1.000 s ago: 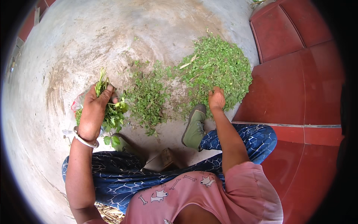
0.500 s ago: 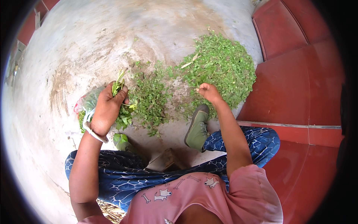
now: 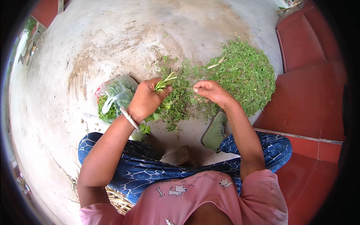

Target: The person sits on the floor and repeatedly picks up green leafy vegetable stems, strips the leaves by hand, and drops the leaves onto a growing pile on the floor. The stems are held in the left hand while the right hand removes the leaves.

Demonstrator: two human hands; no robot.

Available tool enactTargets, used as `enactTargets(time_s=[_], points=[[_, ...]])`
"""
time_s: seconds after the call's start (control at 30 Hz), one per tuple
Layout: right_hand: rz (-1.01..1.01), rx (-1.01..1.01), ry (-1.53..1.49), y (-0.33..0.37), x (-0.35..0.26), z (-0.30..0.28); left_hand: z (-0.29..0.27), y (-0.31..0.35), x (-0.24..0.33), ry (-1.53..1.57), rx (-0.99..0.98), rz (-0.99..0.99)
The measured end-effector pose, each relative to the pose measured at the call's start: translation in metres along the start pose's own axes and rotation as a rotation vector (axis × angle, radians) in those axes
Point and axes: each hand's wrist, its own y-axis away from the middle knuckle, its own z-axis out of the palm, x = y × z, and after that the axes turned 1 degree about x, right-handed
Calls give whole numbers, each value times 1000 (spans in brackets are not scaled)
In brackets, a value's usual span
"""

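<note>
My left hand [image 3: 147, 100] is closed around a bunch of leafy green stems [image 3: 165, 82]; the cut ends stick up past the thumb and leaves hang below the palm. Facing it, my right hand [image 3: 212, 92] pinches the end of a thin green stem [image 3: 183, 88] that stretches across to the left hand. Below and between both hands spreads a loose scatter of green leaves [image 3: 174, 112] on the concrete. A larger heap of leafy greens [image 3: 247, 75] lies beyond the right hand.
A clear plastic bag [image 3: 118, 92] holding greens stands left of my left wrist. My green shoes [image 3: 215, 133] are planted near the leaves, with a small wooden block [image 3: 182, 155] between my legs. Red tiled steps [image 3: 300, 101] rise along the right side.
My left hand has moved right with the bunch, uncovering more of the bag. My right hand has come closer to it, and a stem now spans the two. The view has shifted somewhat.
</note>
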Motion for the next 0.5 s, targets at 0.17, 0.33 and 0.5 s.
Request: enactTargets(time_s=[0.17,0.33,0.5], points=[[-141,-174,20,-2,-28,33,5,2,-7,-184,-77,62],[-184,-190,4,-14,-27,37,3,3,-8,-318,-81,83],[-157,-238,-40,-10,-29,39,2,7,-7,-507,-11,240]])
